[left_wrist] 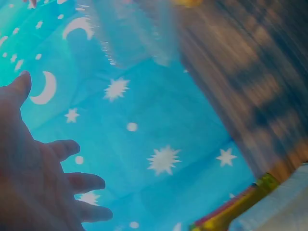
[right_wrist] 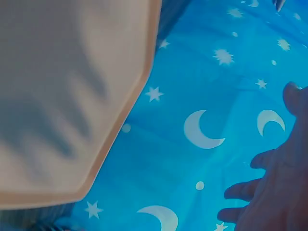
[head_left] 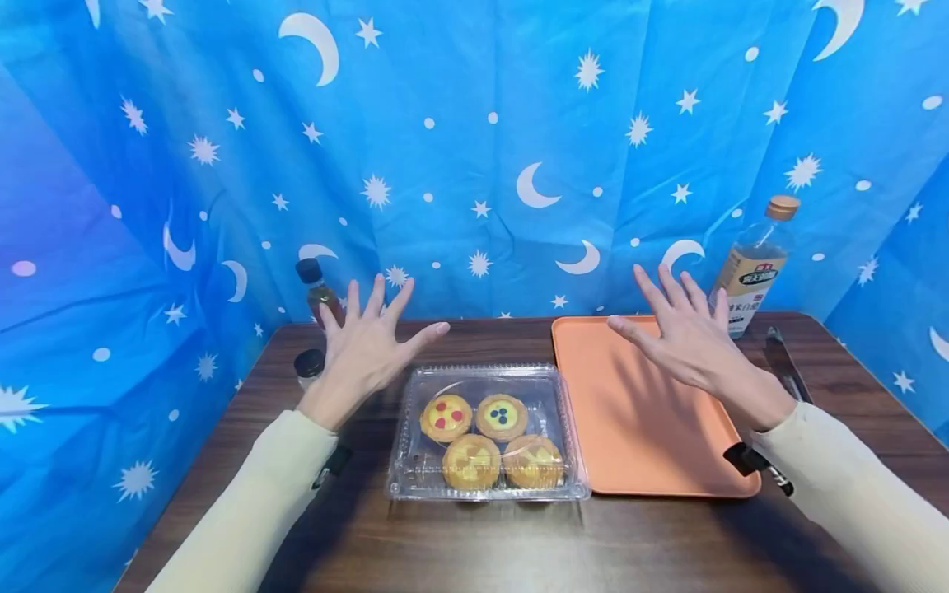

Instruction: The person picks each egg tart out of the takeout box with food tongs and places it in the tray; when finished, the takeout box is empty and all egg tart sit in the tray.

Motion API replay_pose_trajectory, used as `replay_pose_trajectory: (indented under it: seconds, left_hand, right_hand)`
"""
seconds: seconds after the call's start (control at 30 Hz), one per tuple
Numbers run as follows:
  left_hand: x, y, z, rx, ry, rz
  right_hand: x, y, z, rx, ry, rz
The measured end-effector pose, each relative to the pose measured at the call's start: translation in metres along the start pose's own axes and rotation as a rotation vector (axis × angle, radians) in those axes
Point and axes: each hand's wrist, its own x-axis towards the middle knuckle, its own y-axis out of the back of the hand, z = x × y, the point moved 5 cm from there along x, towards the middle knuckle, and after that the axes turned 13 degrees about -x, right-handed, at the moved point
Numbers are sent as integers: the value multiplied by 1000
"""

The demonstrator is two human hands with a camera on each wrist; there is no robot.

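Observation:
Both hands hover above the table with fingers spread, holding nothing. My left hand (head_left: 366, 346) is in the air left of a clear plastic box (head_left: 415, 461), near two small bottles. Inside the closed box sit several egg tarts (head_left: 471, 463), one with red pieces on top and one with dark berries. To the right, my right hand (head_left: 685, 342) hangs over an orange tray (head_left: 630, 445), and its shadow falls on the tray. The left wrist view shows the left hand (left_wrist: 43, 178) against the curtain; the right wrist view shows the right hand (right_wrist: 274, 187) beside the tray's edge.
A small bottle with a black cap (head_left: 310, 272) and a black-lidded jar (head_left: 309, 362) stand at the left. At the back right are a tall bottle with a golden cap (head_left: 752, 276) and a dark knife-like object (head_left: 786, 362). A blue star-and-moon curtain (head_left: 474, 165) surrounds the wooden table (head_left: 474, 543).

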Motion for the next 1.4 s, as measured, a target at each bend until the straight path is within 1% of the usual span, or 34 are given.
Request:
replay_pose_trajectory:
  seconds: [0.1, 0.2, 0.27, 0.37, 0.43, 0.53, 0.63, 0.73, 0.87, 1.0, 1.07, 1.17, 1.27, 1.4]
  left_hand:
    - [-7, 7, 9, -21, -31, 36]
    - [-16, 13, 20, -32, -71, 65]
    - [-23, 15, 28, -31, -96, 77]
    - [-35, 16, 42, -35, -141, 98]
    - [-45, 13, 52, -45, -185, 113]
    - [-62, 5, 67, -89, -269, 135]
    - [-78, -7, 82, -172, -369, 148]
    - [-91, -17, 95, -261, -448, 143]
    - [-104, -29, 110, -368, -530, 130]
    - [-113, -38, 121, -456, -619, 135]
    - [-117, -42, 126, -492, -672, 147]
    - [-121, -48, 133, -505, -764, 179]
    - [-126, -52, 138, -494, -844, 205]
    - [-132, -57, 142, -504, -898, 191]
  right_hand:
    - [-6, 5, -4, 88, 19, 21]
    - [-12, 10, -9, 220, 60, 40]
    - [-17, 10, -13, 331, 95, 28]
    - [-26, 7, -18, 491, 118, -39]
    - [-32, 2, -21, 595, 114, -97]
    - [-43, -8, -27, 735, 111, -156]
    - [-51, -18, -33, 889, 128, -190]
    - [-58, -28, -37, 1007, 139, -223]
    - [-64, -42, -39, 1093, 116, -285]
    - [-70, -55, -40, 1139, 57, -391]
    - [-73, -60, -40, 1150, 48, -436]
    - [-77, -67, -40, 1160, 69, -477]
    - [-80, -74, -42, 1181, 107, -513]
    - [-84, -83, -46, 1251, 116, -597]
